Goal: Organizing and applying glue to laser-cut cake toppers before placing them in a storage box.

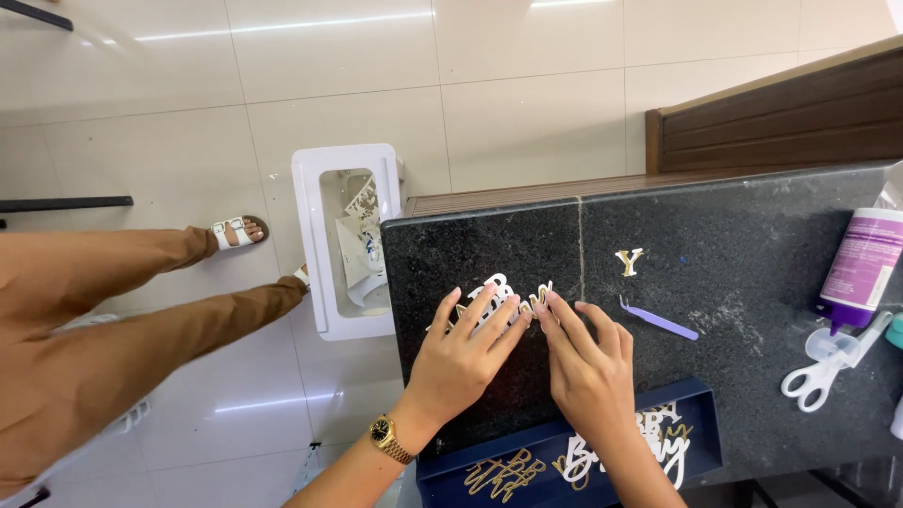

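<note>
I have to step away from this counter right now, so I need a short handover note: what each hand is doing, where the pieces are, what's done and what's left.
Left hand: flat, fingers spread, pressing on the white-and-gold cutout lettering on the dark stone counter.
Right hand: fingertips at the lettering's right end, holding nothing.
Nearby: one loose gold letter, purple tweezers, white scissors, purple glue bottle.
Done: part of the lettering lies on the counter.
Left: the loose letter is apart from it; more cutouts sit in the blue box.
</note>
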